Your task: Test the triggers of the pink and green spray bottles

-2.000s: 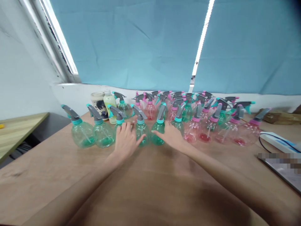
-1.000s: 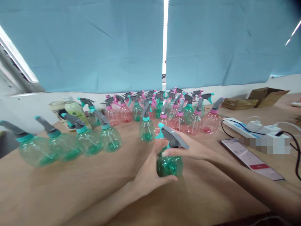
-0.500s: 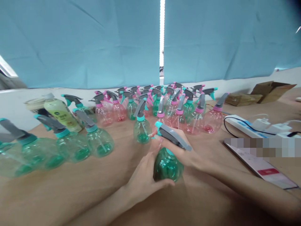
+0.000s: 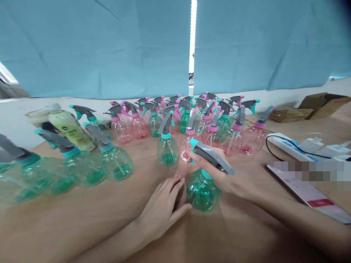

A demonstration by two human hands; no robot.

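Observation:
A round green spray bottle (image 4: 203, 191) with a grey and turquoise trigger head stands close in front of me. My right hand (image 4: 218, 168) is closed around its neck and head; some of the fingers are hidden behind it. Just left of the bottle, my left hand (image 4: 164, 204) rests low over the table, fingers stretched out and thumb apart, holding nothing. Beyond the hands stands another green spray bottle (image 4: 168, 151), and beside it a pink spray bottle (image 4: 189, 140).
Several pink and green spray bottles crowd the back of the wooden table (image 4: 109, 223). More green ones (image 4: 116, 164) line the left, near a yellow-green labelled bottle (image 4: 71, 129). On the right lie a power strip (image 4: 285, 146), a phone (image 4: 304, 190) and cardboard boxes (image 4: 290, 114).
My left hand has let go of the green spray bottle and drawn slightly left. The bottle, still in my right hand, appears a little farther right.

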